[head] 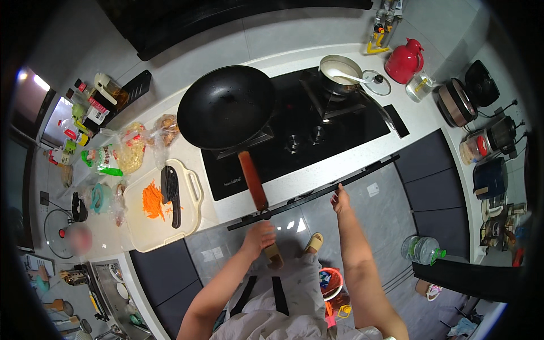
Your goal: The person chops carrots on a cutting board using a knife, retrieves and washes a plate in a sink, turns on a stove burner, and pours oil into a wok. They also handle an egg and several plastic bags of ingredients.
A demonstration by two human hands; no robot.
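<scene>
My left hand hangs in front of the counter, just below the end of the wok's wooden handle. Its fingers are loosely bent and hold nothing. The fingertips of my right hand reach the edge of a dark drawer front below the cooktop; whether they grip it is hard to see. A narrow gap shows between the drawer front and the counter. The large black wok rests on the left burner of the black glass cooktop, with only a few wet specks inside.
A cutting board bears shredded carrot and a black cleaver. On the right burner sits a saucepan with pale contents and a white spoon. A red thermos jug stands behind; a bin is by my legs.
</scene>
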